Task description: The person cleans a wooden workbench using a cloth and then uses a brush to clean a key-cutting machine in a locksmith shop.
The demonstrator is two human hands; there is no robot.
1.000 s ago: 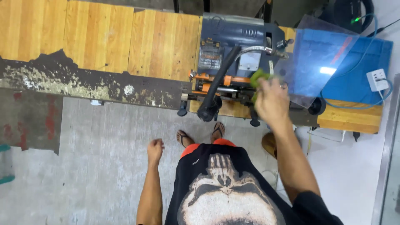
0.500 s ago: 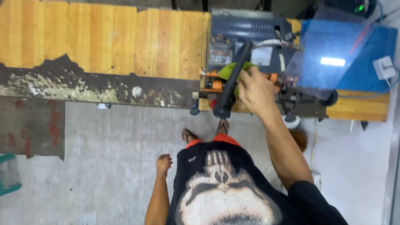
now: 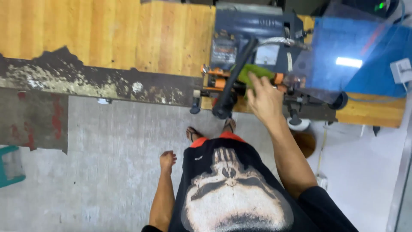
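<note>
My right hand [image 3: 262,99] presses a green cloth [image 3: 251,74] on the machine [image 3: 257,32], fingers spread over it. Black lever [image 3: 236,77] just left of the cloth. My left hand [image 3: 167,160] hangs loosely curled, holding nothing, well below the machine.

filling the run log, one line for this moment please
right hand on green cloth at machine | left hand hanging free
</note>
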